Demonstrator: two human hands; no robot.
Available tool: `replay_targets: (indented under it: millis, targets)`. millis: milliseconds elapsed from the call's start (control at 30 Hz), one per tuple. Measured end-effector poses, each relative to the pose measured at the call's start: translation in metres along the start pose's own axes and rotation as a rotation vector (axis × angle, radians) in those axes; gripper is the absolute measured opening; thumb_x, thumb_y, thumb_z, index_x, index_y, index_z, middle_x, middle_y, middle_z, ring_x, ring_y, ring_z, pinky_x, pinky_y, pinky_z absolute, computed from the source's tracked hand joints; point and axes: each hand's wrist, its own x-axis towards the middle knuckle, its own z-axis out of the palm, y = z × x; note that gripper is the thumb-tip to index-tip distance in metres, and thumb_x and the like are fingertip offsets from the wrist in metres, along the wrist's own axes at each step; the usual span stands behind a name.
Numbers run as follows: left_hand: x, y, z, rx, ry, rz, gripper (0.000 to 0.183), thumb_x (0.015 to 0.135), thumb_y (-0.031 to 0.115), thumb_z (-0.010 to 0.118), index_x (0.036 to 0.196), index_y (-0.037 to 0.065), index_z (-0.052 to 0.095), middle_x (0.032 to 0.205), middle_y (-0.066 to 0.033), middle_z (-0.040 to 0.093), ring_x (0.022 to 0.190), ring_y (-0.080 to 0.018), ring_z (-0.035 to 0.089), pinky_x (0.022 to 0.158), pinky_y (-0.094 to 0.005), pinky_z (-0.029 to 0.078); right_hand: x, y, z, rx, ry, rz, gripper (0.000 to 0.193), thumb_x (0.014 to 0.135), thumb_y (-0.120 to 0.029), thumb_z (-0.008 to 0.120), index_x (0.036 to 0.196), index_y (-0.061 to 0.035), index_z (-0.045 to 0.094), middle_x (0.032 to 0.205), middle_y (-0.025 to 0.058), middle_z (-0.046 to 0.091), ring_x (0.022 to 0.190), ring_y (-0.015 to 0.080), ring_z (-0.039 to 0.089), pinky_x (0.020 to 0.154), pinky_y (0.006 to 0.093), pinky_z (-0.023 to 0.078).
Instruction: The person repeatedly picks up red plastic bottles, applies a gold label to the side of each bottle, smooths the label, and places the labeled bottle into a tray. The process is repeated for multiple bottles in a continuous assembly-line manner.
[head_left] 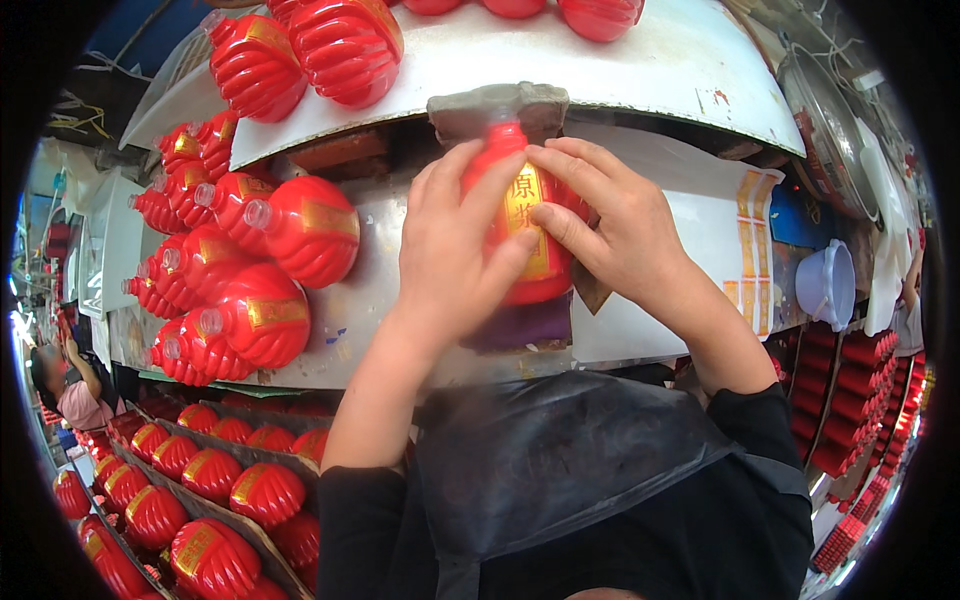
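Left of the label sheet [751,240] on the table [345,335], the bottle [530,288] lies under the left hand [445,235] and right hand [632,228], whose fingers spread wide across it, thumbs at its gold label [538,258].

workshop | packed rows of red bottles [268,493] | worktable [345,345] | sheet of gold labels [755,235] | dark apron [570,460] | racked red goods [855,400]

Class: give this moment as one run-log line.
left hand: on red bottle; right hand: at gold label; bottle neck: toward grey block; more bottles: left
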Motion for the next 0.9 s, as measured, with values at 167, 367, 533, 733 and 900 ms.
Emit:
replay_targets:
  millis: [167,367,533,733,900]
  targets:
    - [-0.004,-0.007,0.003,-0.074,-0.039,-0.037,0.064,0.092,0.037,0.068,0.147,0.007,0.056,0.148,-0.0243,0.050,0.134,-0.0437,0.049,0.116,-0.0496,0.038,0.004,0.001,-0.008,0.091,-0.054,0.036,0.047,0.097,-0.026,0.068,0.141,-0.0093,0.063,0.133,0.0201,0.067,0.102,0.0296,0.072,0.084,0.0345,0.057]
    - [-0.020,-0.015,0.012,-0.477,0.081,-0.151,0.067,0.100,0.039,0.058,0.153,0.000,0.046,0.158,-0.0242,0.043,0.147,-0.0397,0.042,0.122,-0.0462,0.032,-0.017,-0.006,-0.019,0.429,-0.317,0.542,0.072,0.092,-0.035,0.072,0.154,-0.0073,0.049,0.136,0.0222,0.064,0.104,0.0285,0.069,0.090,0.0359,0.054]
    - [-0.025,-0.013,0.013,-0.389,0.067,-0.129,0.066,0.096,0.029,0.062,0.153,0.000,0.045,0.157,-0.0239,0.044,0.147,-0.0372,0.043,0.122,-0.0444,0.033,-0.025,0.001,-0.007,0.398,-0.224,0.372,0.083,0.090,-0.039,0.074,0.159,-0.0075,0.041,0.147,0.0257,0.056,0.119,0.0331,0.066,0.102,0.0376,0.051]
    - [-0.023,-0.010,0.015,-0.704,0.097,-0.321,0.067,0.090,0.021,0.068,0.150,0.000,0.048,0.156,-0.0211,0.045,0.145,-0.0323,0.044,0.121,-0.0425,0.035,-0.025,0.003,-0.002,0.427,-0.200,0.386,0.086,0.090,-0.045,0.073,0.159,-0.0052,0.041,0.150,0.0258,0.054,0.125,0.0354,0.064,0.104,0.0389,0.050]
    - [-0.019,-0.004,0.021,-0.559,0.146,-0.287,0.068,0.086,0.017,0.075,0.147,0.000,0.051,0.152,-0.0194,0.049,0.142,-0.0298,0.047,0.119,-0.0401,0.038,-0.029,0.001,0.007,0.337,-0.140,0.305,0.084,0.094,-0.035,0.077,0.162,-0.0068,0.036,0.153,0.0209,0.051,0.106,0.0194,0.068,0.090,0.0316,0.056]
